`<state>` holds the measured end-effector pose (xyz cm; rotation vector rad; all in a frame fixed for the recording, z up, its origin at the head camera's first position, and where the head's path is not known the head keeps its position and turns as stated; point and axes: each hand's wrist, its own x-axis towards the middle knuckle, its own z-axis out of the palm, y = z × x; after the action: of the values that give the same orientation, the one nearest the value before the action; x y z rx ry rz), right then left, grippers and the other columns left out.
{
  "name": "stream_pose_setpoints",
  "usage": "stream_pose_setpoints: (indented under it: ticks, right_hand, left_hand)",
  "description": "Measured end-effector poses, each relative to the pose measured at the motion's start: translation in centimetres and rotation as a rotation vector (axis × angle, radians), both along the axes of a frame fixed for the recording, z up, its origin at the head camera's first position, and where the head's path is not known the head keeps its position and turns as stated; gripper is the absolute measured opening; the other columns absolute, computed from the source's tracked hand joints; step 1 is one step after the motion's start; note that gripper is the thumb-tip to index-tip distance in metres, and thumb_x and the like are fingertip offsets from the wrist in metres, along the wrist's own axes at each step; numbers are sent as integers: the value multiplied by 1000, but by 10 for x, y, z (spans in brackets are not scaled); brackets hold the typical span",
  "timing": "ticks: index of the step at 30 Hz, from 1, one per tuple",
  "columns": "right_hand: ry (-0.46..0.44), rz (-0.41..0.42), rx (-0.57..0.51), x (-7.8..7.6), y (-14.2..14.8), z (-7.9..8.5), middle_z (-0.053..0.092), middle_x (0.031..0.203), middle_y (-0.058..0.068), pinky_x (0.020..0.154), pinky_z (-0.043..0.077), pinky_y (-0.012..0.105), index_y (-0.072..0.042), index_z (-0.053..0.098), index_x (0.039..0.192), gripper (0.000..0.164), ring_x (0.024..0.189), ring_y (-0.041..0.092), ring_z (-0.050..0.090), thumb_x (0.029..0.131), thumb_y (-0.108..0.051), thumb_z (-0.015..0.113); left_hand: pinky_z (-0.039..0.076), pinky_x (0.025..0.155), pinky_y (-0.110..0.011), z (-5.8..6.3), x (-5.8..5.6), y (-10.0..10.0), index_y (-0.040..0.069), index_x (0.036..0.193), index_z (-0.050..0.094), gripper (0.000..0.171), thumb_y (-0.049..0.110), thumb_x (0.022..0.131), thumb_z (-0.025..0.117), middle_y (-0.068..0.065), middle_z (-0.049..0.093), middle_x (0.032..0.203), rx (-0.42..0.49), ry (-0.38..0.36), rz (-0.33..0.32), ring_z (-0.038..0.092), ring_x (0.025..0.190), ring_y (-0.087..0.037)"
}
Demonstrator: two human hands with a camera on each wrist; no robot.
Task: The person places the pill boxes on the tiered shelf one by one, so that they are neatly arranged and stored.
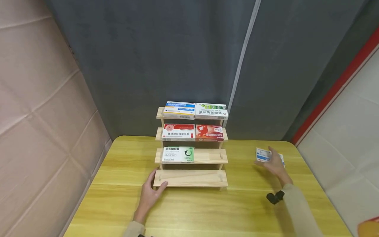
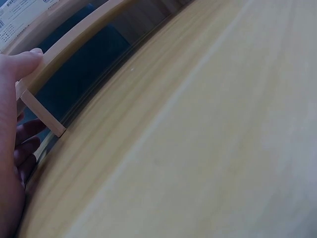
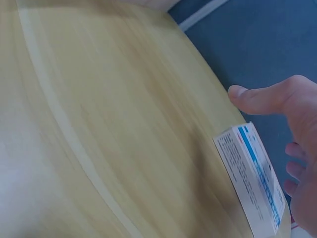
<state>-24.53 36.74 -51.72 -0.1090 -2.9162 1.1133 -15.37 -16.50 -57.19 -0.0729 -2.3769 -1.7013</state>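
My left hand (image 1: 149, 194) grips the left end of the lowest step of a four-step wooden display rack (image 1: 190, 178). Its thumb lies on top of the board, and the other fingers reach round the end, beside the rack's leg (image 2: 43, 113) in the left wrist view. Over to the right, my right hand (image 1: 275, 164) is above a white and blue medicine box (image 1: 262, 154) lying on the table. Thumb and fingers are spread apart around the box (image 3: 250, 181), the thumb clear of it in the right wrist view. Part of the box is hidden under the hand.
On the rack's top step lie a blue and white box (image 1: 179, 109) and a green and white box (image 1: 211, 111). Below are a red and white box (image 1: 178, 132), a red box (image 1: 209, 132) and a white-green box (image 1: 178, 155). A grey curtain (image 1: 165, 59) hangs behind the table (image 1: 124, 161).
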Motion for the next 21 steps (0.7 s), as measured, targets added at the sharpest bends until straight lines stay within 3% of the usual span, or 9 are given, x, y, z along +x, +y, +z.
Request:
stream_pose_setpoints:
  ticks: [3, 6, 15, 17, 21]
  right_hand:
    - [-3, 10, 31, -2, 6, -1, 29, 147, 48, 114, 30, 73, 19, 13, 153, 112, 131, 60, 35, 79, -28, 84]
    - [3, 27, 51, -5, 13, -4, 30, 146, 49, 114, 29, 74, 20, 14, 151, 113, 131, 61, 35, 77, -27, 85]
    - [-3, 48, 191, -8, 36, -14, 30, 144, 50, 115, 24, 75, 26, 20, 146, 113, 130, 64, 33, 73, -32, 84]
    - [-31, 46, 189, -7, 37, -13, 29, 144, 50, 117, 19, 75, 25, 18, 147, 116, 130, 65, 32, 73, -34, 86]
    - [-68, 38, 167, -5, 39, -10, 30, 144, 50, 115, 24, 75, 25, 16, 147, 116, 128, 64, 34, 74, -31, 87]
  left_hand:
    - [43, 112, -22, 14, 4, 1, -8, 150, 39, 79, 13, 86, 81, -29, 52, 146, -16, 4, -19, 55, 132, -42]
    - [43, 110, -19, 20, 6, 1, -8, 149, 39, 79, 14, 86, 81, -29, 52, 146, -24, 2, -28, 56, 131, -42]
    - [40, 106, -8, 18, 5, 1, -8, 149, 40, 79, 12, 85, 81, -30, 52, 146, 2, 12, -29, 55, 131, -43]
    - [41, 106, -9, 17, 4, 1, -8, 149, 39, 80, 12, 85, 81, -30, 51, 146, 10, 8, -31, 56, 131, -43]
    - [40, 107, -10, 17, 4, 1, -9, 149, 39, 80, 11, 85, 81, -30, 51, 146, 0, 4, -31, 55, 132, -44]
